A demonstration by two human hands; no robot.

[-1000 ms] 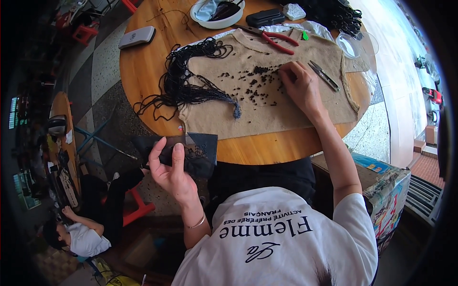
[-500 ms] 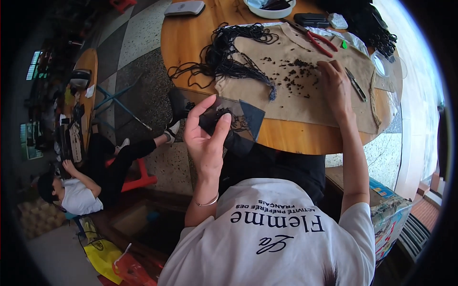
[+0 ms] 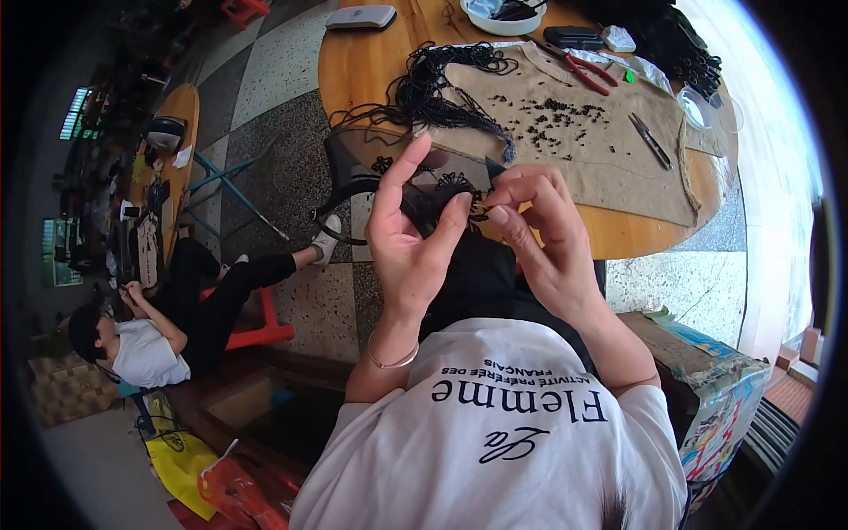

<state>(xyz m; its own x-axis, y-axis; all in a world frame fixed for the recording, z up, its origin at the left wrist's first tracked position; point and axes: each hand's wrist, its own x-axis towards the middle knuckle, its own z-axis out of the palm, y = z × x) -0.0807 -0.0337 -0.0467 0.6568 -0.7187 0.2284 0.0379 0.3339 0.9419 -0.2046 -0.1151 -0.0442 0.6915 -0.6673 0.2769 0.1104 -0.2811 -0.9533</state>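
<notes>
My left hand grips a dark sheer mesh piece with looped black cordwork, thumb on its front. Black curved bands trail from it past the table's near edge. At its right side my right hand is closed in a pinch by the cordwork; whatever sits between those fingertips is too small to name. Beyond them a beige cloth carries many tiny black bits, bead-like in look. A tangle of black cords lies on its left part. Red-handled pliers and small thread snips rest on it.
On the wooden table stand a white bowl, a white case and a black case. A cardboard box is to my right. Another person sits at left, near a second table.
My right hand has left the tiny black bits on the cloth and come left and nearer, to the mesh piece. My left hand keeps its grip, shifted slightly right and farther from me.
</notes>
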